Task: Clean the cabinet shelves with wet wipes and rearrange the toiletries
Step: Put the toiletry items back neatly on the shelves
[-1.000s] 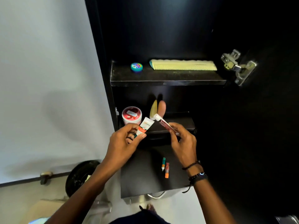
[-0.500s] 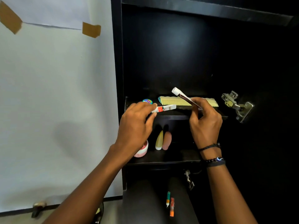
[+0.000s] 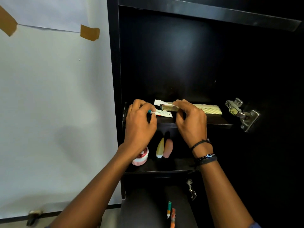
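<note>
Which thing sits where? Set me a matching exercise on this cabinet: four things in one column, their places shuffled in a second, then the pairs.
Things
1. comb
2. white and orange tube
3. white-capped tube
4. pink jar

Places
A. pinched by the right hand
B. on the lower shelf, partly hidden by an arm
C. lying on the upper shelf
D. pinched by the left hand

Pairs: 1-C, 2-D, 3-A, 4-B.
</note>
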Available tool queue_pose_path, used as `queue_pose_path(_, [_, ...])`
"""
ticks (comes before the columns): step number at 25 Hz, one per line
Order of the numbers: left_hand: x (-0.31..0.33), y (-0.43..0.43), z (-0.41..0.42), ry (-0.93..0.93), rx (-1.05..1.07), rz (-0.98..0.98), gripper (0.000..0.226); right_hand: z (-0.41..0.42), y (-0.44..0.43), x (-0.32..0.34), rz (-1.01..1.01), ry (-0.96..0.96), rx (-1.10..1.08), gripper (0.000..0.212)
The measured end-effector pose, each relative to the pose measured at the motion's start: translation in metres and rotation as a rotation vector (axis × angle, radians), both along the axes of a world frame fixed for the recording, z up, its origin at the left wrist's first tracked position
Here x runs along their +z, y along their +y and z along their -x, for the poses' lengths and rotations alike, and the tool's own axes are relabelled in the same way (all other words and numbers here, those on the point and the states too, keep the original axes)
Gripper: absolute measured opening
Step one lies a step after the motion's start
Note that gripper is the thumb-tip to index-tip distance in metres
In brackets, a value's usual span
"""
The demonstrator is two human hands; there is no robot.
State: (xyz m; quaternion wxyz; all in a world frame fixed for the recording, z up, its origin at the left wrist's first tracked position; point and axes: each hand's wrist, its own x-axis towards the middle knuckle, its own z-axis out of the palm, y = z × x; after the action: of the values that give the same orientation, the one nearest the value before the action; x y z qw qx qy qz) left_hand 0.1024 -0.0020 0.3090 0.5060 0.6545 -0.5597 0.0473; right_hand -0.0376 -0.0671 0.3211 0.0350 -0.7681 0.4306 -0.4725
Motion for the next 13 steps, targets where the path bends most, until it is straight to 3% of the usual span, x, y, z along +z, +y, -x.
queue_pose_path(5, [-0.006, -0.002, 0.001, -0.004, 0.043, -0.020, 0.026, -0.007, -0.011, -0.010, -0.063, 0.116, 0.068, 0.033])
queue_pose_path(13, [-0.023, -0.002, 0.005, -0.069, 0.042, 0.114, 0.035, -0.002, 0.005, -0.030, 0.091, -0.107, 0.056, 0.025])
